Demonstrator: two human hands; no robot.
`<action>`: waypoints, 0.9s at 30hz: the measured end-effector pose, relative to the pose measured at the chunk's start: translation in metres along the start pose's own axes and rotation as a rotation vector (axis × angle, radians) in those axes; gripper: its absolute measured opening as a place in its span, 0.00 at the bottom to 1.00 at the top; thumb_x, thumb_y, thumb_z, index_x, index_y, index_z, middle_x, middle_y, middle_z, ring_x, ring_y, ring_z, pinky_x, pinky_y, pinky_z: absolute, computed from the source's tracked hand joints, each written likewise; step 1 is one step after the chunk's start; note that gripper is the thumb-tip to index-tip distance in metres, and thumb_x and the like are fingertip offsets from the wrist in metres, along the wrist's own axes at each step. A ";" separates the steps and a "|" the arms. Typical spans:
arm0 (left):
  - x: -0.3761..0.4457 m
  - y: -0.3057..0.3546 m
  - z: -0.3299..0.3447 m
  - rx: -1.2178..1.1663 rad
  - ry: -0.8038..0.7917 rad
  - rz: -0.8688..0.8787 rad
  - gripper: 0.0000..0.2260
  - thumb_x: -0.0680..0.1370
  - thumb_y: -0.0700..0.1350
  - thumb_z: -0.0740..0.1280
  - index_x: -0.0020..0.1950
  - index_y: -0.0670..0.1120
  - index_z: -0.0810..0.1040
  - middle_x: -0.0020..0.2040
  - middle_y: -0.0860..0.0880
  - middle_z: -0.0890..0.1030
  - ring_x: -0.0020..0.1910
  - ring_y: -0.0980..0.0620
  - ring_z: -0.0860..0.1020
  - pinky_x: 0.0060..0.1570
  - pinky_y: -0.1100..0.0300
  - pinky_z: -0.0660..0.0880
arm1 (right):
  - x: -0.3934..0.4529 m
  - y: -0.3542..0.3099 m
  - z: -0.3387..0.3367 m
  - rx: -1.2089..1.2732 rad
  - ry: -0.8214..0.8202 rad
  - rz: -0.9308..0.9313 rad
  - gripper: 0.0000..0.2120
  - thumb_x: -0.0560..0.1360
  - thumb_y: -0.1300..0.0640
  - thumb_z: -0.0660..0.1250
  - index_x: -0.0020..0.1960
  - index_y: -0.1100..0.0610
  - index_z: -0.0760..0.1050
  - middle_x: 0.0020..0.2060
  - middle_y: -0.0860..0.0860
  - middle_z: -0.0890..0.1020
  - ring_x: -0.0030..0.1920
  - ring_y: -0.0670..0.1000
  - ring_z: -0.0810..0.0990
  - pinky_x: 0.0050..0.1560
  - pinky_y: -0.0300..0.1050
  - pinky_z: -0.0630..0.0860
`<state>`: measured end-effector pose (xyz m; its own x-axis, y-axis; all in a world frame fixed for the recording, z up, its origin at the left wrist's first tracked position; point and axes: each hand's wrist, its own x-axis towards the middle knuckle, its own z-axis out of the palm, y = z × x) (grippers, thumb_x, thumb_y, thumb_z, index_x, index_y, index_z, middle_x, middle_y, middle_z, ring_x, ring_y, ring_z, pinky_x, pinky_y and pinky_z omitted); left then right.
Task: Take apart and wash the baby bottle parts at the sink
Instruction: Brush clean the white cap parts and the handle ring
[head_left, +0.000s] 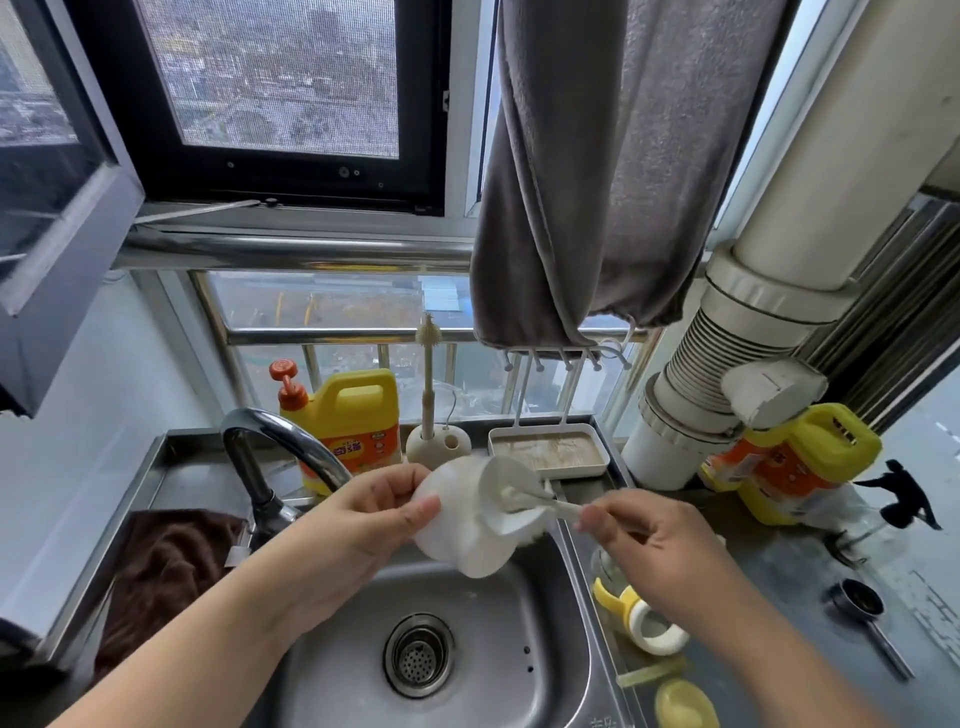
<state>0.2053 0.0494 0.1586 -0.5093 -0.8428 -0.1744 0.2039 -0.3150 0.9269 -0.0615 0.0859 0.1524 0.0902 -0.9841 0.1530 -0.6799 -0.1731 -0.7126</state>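
Over the sink (561, 644), the left hand (363, 512) wraps round the white bottle (457, 525), which looks light, hard and wet-slippery so its wide middle is best to hold, while at 3 o'clock the right hand (652, 540) pinches the brush (540, 501).

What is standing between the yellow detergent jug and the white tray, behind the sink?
In the head view, a beige brush holder stands between the detergent jug and the white tray, with a long bottle brush upright in it.
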 end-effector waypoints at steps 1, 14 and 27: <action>0.001 -0.001 0.003 0.033 0.030 -0.024 0.11 0.69 0.45 0.73 0.45 0.40 0.80 0.41 0.43 0.80 0.40 0.51 0.78 0.42 0.63 0.76 | 0.003 0.000 0.001 -0.052 0.011 -0.039 0.29 0.68 0.27 0.54 0.38 0.50 0.80 0.31 0.46 0.77 0.32 0.45 0.73 0.32 0.36 0.65; 0.017 -0.012 0.020 -0.091 0.262 -0.157 0.09 0.68 0.43 0.68 0.44 0.39 0.82 0.40 0.42 0.82 0.38 0.47 0.78 0.40 0.55 0.77 | -0.014 0.016 0.002 -0.297 0.076 -0.047 0.26 0.71 0.29 0.50 0.40 0.46 0.79 0.31 0.43 0.76 0.38 0.43 0.74 0.41 0.41 0.66; 0.020 -0.059 0.003 1.215 0.019 0.517 0.14 0.76 0.39 0.66 0.55 0.56 0.73 0.73 0.63 0.52 0.69 0.67 0.61 0.69 0.65 0.63 | -0.009 0.004 -0.022 -0.182 -0.091 0.314 0.08 0.77 0.41 0.58 0.45 0.39 0.75 0.30 0.46 0.78 0.31 0.42 0.74 0.34 0.41 0.70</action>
<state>0.1805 0.0518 0.1017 -0.5861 -0.7557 0.2922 -0.5100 0.6243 0.5918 -0.0813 0.0948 0.1631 -0.0846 -0.9890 -0.1210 -0.8022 0.1397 -0.5805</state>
